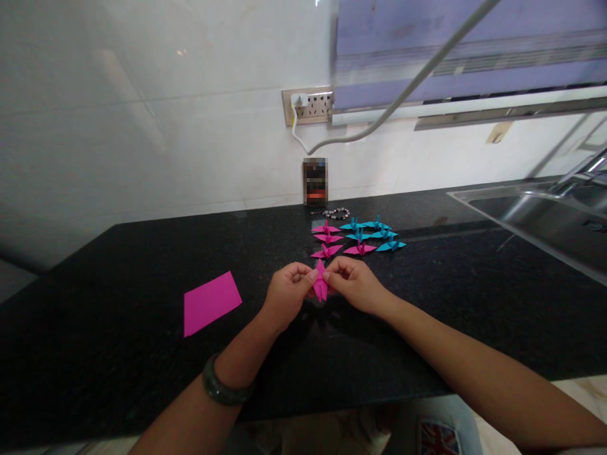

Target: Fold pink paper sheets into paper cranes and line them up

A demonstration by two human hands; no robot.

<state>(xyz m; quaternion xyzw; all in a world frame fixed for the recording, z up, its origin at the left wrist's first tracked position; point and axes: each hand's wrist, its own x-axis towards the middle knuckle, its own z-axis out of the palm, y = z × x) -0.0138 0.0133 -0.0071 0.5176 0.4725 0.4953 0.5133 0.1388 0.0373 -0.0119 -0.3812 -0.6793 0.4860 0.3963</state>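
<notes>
Between my two hands is a pink folded paper, a narrow diamond shape with a split lower end, held just above the dark counter. My left hand pinches its left edge between thumb and curled fingers. On the other edge, my right hand pinches in the same way. Just beyond the hands stand several finished paper cranes: pink cranes on the left, another pink crane in the front row, and blue cranes to the right. A stack of pink paper sheets lies left of my left hand.
A beaded bracelet lies behind the cranes, near a blurred dark upright object against the wall. A white cable runs from the wall socket. At right, a metal sink is set into the black counter.
</notes>
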